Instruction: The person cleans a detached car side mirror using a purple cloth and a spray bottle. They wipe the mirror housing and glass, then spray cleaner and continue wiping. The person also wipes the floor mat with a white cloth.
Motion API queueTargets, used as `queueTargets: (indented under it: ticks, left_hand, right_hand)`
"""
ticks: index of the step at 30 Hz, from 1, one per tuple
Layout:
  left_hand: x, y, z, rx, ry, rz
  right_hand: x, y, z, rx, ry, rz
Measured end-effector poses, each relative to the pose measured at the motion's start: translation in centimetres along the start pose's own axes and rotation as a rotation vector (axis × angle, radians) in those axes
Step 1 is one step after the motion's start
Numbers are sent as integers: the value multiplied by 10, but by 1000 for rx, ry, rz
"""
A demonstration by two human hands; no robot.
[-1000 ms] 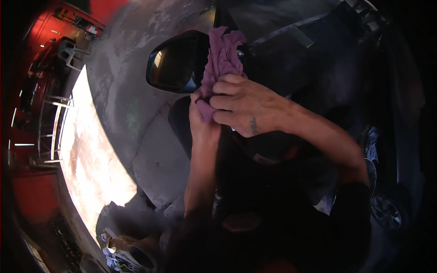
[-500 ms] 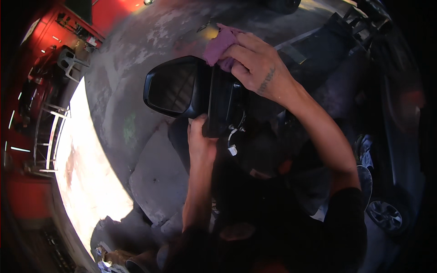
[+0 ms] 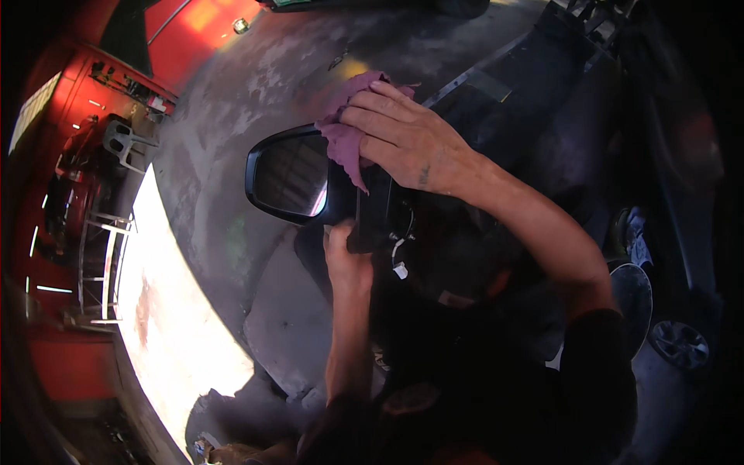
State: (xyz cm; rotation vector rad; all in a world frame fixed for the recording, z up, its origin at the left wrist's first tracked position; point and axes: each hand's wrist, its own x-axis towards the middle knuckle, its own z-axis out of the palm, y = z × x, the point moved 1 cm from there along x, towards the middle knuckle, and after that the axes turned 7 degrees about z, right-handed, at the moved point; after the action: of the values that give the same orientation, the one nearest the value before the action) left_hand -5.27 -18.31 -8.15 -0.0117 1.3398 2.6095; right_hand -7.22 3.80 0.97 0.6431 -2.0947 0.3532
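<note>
A black car side mirror (image 3: 291,174) is held up in front of me, its glass facing left. My left hand (image 3: 347,249) is closed around the lower end of its mounting base, the thumb on the near side. From that base hangs a short cable with a white connector (image 3: 400,270). My right hand (image 3: 407,138) presses a purple cloth (image 3: 345,138) onto the top of the mirror housing. Its fingers lie bent over the cloth, which drapes down across the housing beside the glass and hides part of it.
Worn concrete floor (image 3: 225,108) lies below. A grey plastic chair (image 3: 128,143) and a white metal frame (image 3: 108,267) stand at the left by a red wall. Bright sunlight falls on the floor there. At the right is a car with a visible wheel (image 3: 680,344).
My right hand with the cloth has moved left and down, from the mirror's base edge onto the housing top. The cloth has spread out, and a bright reflection now shows in the glass.
</note>
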Motion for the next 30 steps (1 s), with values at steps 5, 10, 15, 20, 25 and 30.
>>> queueTargets:
  ticks: [5, 10, 15, 20, 25, 30]
  left_hand:
    - [-5, 2, 8, -205, 44, -183]
    - [0, 5, 10, -230, -129, -148]
    - [1, -5, 0, -149, -32, -126]
    - [-1, -6, -6, -23, -6, -90]
    - [-4, 5, -6, -26, -59, -110]
    - [-6, 5, -2, -41, -66, -151]
  right_hand:
    - [26, 40, -40, 221, 215, 610]
    - [25, -2, -62, 226, 330, 576]
    - [11, -20, -11, 174, 295, 389]
    - [-5, -13, -14, 170, 307, 434]
    - [-6, -10, -27, 54, 190, 93]
    - [-1, 2, -18, 27, 244, 352]
